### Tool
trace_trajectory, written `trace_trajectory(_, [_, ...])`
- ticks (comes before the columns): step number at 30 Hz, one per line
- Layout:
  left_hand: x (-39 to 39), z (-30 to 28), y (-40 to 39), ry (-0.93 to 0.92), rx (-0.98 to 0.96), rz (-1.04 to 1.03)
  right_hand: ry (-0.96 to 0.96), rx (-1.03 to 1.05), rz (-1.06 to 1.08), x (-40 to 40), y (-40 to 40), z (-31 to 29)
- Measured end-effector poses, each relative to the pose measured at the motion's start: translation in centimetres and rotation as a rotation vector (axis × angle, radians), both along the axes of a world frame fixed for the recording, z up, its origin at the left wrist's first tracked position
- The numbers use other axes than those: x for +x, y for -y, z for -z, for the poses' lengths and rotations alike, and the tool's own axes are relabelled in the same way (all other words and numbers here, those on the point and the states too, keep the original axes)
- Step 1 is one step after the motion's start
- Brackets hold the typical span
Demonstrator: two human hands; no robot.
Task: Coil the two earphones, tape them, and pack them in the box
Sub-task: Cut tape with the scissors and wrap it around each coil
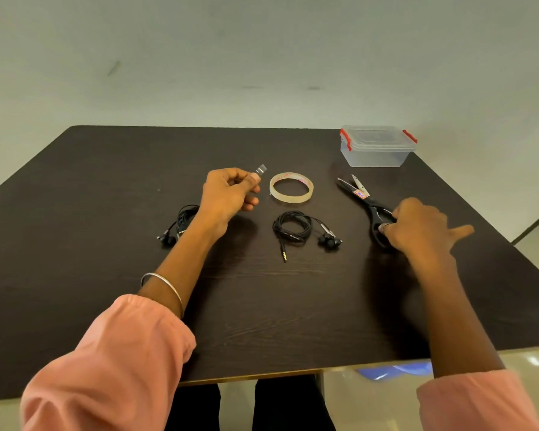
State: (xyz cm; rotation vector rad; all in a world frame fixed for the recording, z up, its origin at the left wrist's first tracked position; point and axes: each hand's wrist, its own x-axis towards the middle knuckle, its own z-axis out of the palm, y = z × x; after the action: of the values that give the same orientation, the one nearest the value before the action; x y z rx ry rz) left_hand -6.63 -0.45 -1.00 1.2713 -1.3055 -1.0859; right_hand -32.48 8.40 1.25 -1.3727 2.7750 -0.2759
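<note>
The taping step is in hand: the left hand (231, 194) pinches a cut strip of tape (261, 170), while the right hand (417, 227) grips the scissors (366, 206). A coiled earphone (293, 228) lies between both hands, awaiting the strip; the other earphone (178, 227) sits behind the left wrist, and the box (375, 147) beyond the right hand.

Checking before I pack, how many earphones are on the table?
2. One coiled earphone lies mid-table, near the tape roll. The other earphone lies to its left, partly hidden behind the left forearm. None seem hidden elsewhere.
</note>
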Motion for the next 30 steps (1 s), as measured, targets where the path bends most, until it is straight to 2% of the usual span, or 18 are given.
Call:
trace_trajectory(2, [-0.1,0.1,-0.1,0.003,0.006,0.009,-0.032,-0.088,-0.05,0.7,0.2,-1.0])
trace_trajectory(3, [-0.2,0.2,-0.1,0.002,0.006,0.018,0.045,-0.181,-0.117,1.3,0.4,-1.7])
trace_trajectory(6, [-0.5,0.0,-0.3,0.0,-0.001,0.057,0.603,-0.448,-0.388,3.9,1.6,-3.6])
trace_trajectory(8, [-0.6,-0.2,-0.6,-0.018,-0.004,0.082,0.846,-0.431,-0.502,5.9,2.9,-4.3])
trace_trajectory(10, [-0.5,-0.3,-0.9,-0.052,0.001,0.107,0.973,-0.332,-0.56,7.5,4.4,-4.1])
trace_trajectory(14, [-0.4,-0.3,-1.0,-0.058,0.005,0.151,1.122,-0.212,-0.565,9.2,6.6,-2.2])
trace_trajectory(18, [-0.4,-0.1,-0.7,-0.012,-0.002,0.168,1.296,-0.25,-0.512,9.4,7.5,-0.4])
trace_trajectory(24, [-0.5,-0.2,-0.7,-0.035,0.019,0.198,1.365,-0.328,-0.487,8.6,8.0,0.2])
trace_trajectory(30, [-0.6,-0.5,-0.9,-0.13,0.093,0.216,1.486,-0.282,-0.52,8.3,7.7,0.2])
